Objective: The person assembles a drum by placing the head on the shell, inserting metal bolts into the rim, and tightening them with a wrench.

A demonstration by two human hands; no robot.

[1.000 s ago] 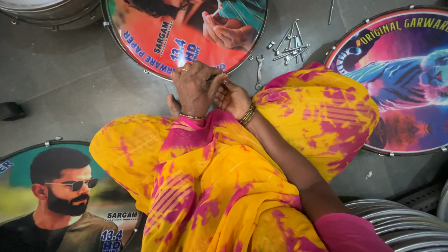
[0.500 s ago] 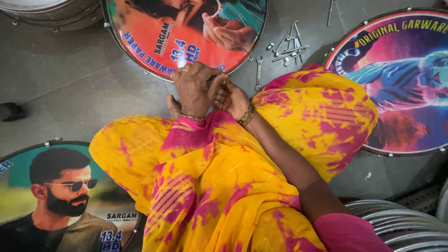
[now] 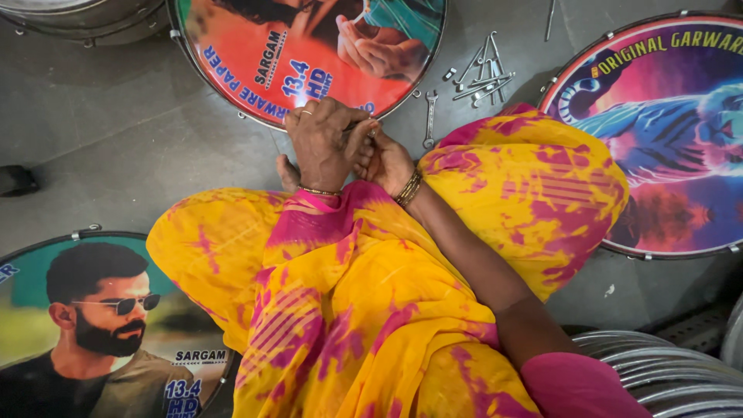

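Both hands meet just below the near rim of the printed drum head (image 3: 309,54) on the floor; the left hand (image 3: 325,143) lies curled over the right hand (image 3: 387,159), both closed around something too small to tell; the small spanner (image 3: 430,118) lies just beside them, nearer the right, long axis pointing away.

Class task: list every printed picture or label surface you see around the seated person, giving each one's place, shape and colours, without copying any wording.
Printed drumhead: top centre, just beyond the joined hands; round, metal-rimmed; red-orange with a teal patch and a picture of hands.
Printed drumhead: right edge; round; magenta, purple and blue, with a blue figure.
Printed drumhead: bottom left; round; green background, portrait in dark clothes.
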